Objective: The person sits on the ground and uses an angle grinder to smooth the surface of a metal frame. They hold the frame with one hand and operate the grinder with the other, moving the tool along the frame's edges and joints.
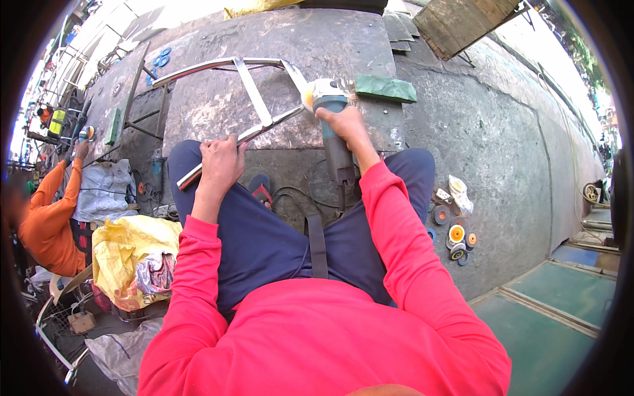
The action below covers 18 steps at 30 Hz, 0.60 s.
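Observation:
My left hand (221, 162) is closed around the near rail of a shiny metal tube frame (252, 92), close to the rail's free end. The frame is ladder-like, with two crossbars and a curved far rail. In my right hand (347, 129) is an angle grinder (338, 158), teal and dark grey, gripped by its body with the head pointing away from me. Its yellowish disc (308, 98) is at the frame's right-hand corner; whether it touches the metal cannot be made out. The grinder's cord runs down between my knees.
A green block (385, 88) lies right of the grinder head on the worn metal sheet (290, 33). Several grinding discs (457, 233) and a white plastic bag (460, 195) lie by my right knee. At left are a yellow sack (129, 254) and a person in orange (53, 228) holding another grinder.

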### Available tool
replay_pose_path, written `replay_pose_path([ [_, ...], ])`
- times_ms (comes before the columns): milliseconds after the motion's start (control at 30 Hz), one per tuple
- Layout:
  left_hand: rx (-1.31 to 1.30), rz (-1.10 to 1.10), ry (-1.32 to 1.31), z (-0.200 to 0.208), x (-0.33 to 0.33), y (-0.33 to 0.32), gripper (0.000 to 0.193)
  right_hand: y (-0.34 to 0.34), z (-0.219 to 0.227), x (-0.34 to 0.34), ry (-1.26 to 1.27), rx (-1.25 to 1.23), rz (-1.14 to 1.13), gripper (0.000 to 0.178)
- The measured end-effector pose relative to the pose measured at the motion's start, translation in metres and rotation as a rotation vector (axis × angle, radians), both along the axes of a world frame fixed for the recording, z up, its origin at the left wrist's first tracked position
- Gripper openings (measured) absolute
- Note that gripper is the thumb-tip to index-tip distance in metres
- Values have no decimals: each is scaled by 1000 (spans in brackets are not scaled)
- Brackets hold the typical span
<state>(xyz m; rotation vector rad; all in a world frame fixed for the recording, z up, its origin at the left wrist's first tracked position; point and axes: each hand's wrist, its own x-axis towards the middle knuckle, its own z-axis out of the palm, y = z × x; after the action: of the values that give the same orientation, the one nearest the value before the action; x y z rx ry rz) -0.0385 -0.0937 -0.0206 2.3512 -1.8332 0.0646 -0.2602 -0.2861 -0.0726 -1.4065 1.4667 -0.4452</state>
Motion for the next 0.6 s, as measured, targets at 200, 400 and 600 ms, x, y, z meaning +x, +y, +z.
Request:
replay_pose_path([
  [200, -10, -26, 22, -7, -1, -1, 26, 3, -6, 1, 125, -75, 28, 64],
  [400, 1, -15, -46, -9, 1, 0, 31, 6, -7, 8, -2, -59, 16, 48],
  [600, 4, -11, -36, -11, 1, -1, 30, 10, 5, 8, -46, -26, -12, 43],
])
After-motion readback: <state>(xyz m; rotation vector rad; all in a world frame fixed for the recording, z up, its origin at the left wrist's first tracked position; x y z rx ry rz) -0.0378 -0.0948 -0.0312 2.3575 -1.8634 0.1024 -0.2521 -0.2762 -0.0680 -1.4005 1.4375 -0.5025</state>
